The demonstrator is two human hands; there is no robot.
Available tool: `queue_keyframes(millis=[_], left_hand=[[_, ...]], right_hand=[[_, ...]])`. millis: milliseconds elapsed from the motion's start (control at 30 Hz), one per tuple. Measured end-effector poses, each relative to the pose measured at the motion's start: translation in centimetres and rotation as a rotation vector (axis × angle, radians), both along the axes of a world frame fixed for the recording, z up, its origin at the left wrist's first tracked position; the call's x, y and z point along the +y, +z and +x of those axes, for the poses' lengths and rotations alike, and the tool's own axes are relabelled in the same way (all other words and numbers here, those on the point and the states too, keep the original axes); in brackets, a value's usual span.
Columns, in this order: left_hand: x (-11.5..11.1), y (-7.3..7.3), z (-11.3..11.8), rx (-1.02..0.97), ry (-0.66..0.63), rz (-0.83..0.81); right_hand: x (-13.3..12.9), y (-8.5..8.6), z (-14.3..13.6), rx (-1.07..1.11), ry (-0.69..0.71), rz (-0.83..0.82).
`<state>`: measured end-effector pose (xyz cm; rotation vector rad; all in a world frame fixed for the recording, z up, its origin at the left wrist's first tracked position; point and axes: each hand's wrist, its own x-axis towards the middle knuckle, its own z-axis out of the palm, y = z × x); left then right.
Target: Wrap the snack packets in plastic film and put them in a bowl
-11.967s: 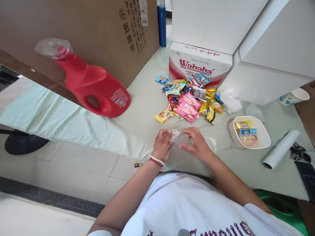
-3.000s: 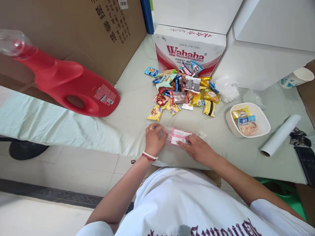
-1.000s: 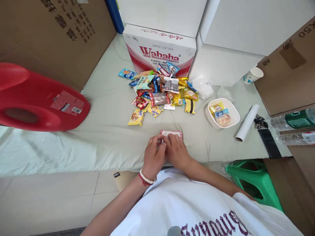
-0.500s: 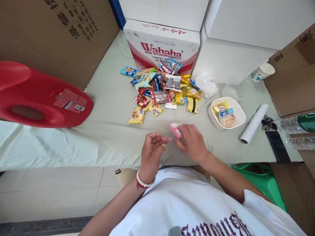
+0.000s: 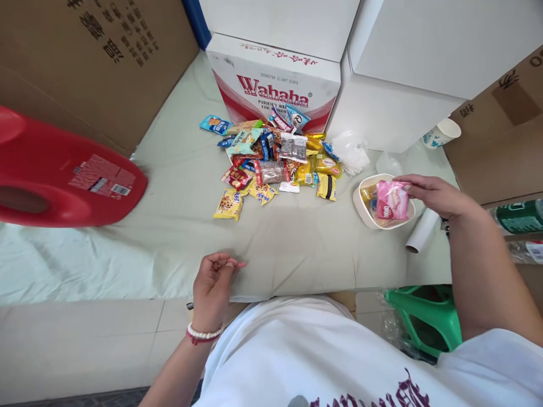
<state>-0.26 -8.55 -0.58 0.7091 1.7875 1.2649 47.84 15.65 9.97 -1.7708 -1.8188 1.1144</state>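
Note:
My right hand (image 5: pixel 436 195) pinches a pink snack packet (image 5: pixel 392 200) by its upper right corner, over the white bowl (image 5: pixel 363 212). Beneath the packet, yellow and blue snack packets lie in the bowl, partly hidden by the pink one. Low over the front of the table, my left hand (image 5: pixel 214 285) is closed, its fingers curled in and thumb against them, and nothing shows in it. Farther back is a heap of wrapped snacks (image 5: pixel 271 169) in mixed colours, with a yellow cookie packet (image 5: pixel 229 204) at its near left edge.
Behind the heap stands a Wahaha carton (image 5: pixel 275 79). A large red jug (image 5: pixel 106 192) is on the left. Right of the bowl are a white paper roll (image 5: pixel 422 233) and a paper cup (image 5: pixel 443 133). Clear plastic bags (image 5: pixel 352 154) lie behind the bowl. A green stool (image 5: pixel 424 316) is below the table.
My right hand has carried the pink packet from mid-table to the right, over the bowl. My left hand has drawn away to the left and nearer the table's front edge.

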Motion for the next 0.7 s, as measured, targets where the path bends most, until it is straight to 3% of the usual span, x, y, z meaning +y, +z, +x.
queue_keyframes(millis=[133,300,433,533,700], left_hand=[[-0.3,-0.9,-0.1,0.084,-0.087,-0.004],[-1.0,-3.4,-0.4,0.306,-0.169,0.091],[-1.4,-4.5,-0.1,0.63,-0.238,0.246],[-1.5,-4.8,0.2,0.78,-0.267,0.345],[-1.5,-5.7,0.3,0.944,-0.306,0.413]], right_hand=[[0.7,-3.3,-2.7,-0.096,0.149,0.037],[-0.9,-6.2,-4.4,-0.371,0.125,0.266],[-2.0,-6.6,-4.5,-0.276,0.075,0.222],[-2.3,-6.6,-5.0,-0.219,0.152,0.194],[-2.4,-6.9,-5.5,-0.604,0.265,0.503]])
